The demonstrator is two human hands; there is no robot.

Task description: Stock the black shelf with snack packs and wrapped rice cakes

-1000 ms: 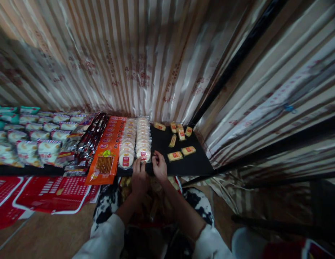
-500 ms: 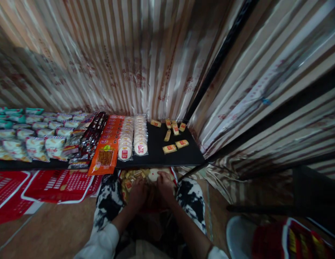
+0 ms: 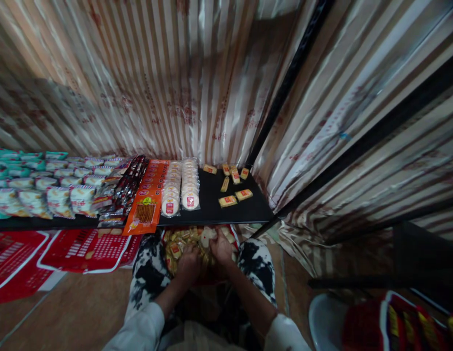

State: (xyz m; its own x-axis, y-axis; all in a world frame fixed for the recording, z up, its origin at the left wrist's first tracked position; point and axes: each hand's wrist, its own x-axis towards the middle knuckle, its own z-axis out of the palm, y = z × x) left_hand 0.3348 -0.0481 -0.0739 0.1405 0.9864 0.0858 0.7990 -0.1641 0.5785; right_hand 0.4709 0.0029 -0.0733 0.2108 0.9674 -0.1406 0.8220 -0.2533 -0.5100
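Observation:
On my lap, between my knees, sits an open red bag filled with small gold-wrapped snack packets and some pale round crackers. My left hand is down among the gold packets, its fingers curled; whatever they hold is hidden. To its right, my right hand has its fingers closed on the edge of a white round wrapped cracker, which looks tilted. Just beyond the bag, a black shelf carries several loose gold packets at its right end.
Two rows of wrapped round crackers, an orange snack bag, dark shiny packets and many white packets line the shelf. Red bags lie under it. A black pole slants at right; a pale basin stands lower right.
The white round cracker has tilted up in my right hand. My left hand stays low among the gold packets. The whole view has shifted slightly.

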